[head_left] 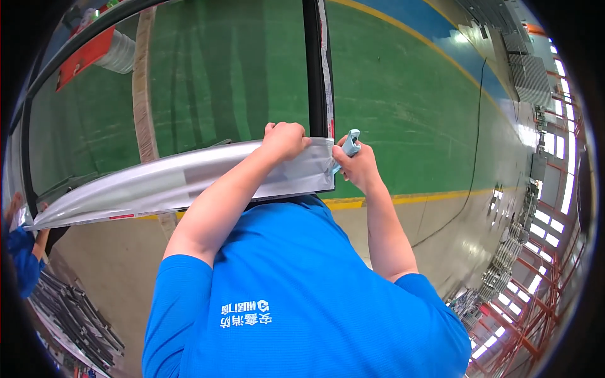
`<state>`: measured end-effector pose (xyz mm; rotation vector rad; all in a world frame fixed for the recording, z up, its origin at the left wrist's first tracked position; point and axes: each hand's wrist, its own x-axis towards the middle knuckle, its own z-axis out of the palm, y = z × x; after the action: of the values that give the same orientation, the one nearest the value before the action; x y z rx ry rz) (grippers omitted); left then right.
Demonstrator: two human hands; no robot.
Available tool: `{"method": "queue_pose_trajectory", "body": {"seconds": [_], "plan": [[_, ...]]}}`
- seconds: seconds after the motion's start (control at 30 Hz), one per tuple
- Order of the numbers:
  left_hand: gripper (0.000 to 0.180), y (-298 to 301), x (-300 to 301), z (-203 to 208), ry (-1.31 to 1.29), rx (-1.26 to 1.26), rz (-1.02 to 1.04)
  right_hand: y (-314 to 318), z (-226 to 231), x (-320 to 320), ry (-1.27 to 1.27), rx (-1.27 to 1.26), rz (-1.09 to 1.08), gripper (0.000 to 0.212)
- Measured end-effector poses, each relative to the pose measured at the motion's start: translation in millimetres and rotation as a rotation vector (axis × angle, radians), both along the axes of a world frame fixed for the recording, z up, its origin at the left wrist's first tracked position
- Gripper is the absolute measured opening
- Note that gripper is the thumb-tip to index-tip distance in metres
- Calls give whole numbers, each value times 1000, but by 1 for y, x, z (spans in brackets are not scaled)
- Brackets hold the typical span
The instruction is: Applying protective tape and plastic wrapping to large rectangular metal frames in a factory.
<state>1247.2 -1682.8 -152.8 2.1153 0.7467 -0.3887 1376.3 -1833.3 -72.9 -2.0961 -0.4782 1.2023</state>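
Note:
A large glazed window frame (318,82) with dark edges lies in front of me. Along its near side runs a wide strip of silvery plastic film (208,170), wrinkled and slack. My left hand (285,141) is closed at the film's upper edge, close to the right-hand corner, fingers curled and thumb toward the corner. Just past that corner, my right hand (359,167) grips a light blue utility knife (350,146), held tilted. Its lower end is against the film at the frame's end; the blade itself is hard to make out.
At the far left end of the frame is another person's hand (42,211) with a blue sleeve (24,261). A wrapped bar (144,94) passes beneath the glass. Dark profiles (75,315) lie lower left. A black cable (477,138) crosses the floor at right.

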Motion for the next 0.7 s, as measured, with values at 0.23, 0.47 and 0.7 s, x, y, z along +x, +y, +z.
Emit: {"method": "queue_pose_trajectory", "body": {"seconds": [0.23, 0.47, 0.7], "plan": [[24, 6, 9, 6, -29, -44, -2, 28, -37, 25, -497, 263, 202, 18], [23, 2, 11, -17, 58, 24, -34, 64, -15, 62, -408, 889, -228, 29], [25, -8, 15, -53, 259, -98, -25, -59, -103, 35, -141, 294, -249, 36]]}}
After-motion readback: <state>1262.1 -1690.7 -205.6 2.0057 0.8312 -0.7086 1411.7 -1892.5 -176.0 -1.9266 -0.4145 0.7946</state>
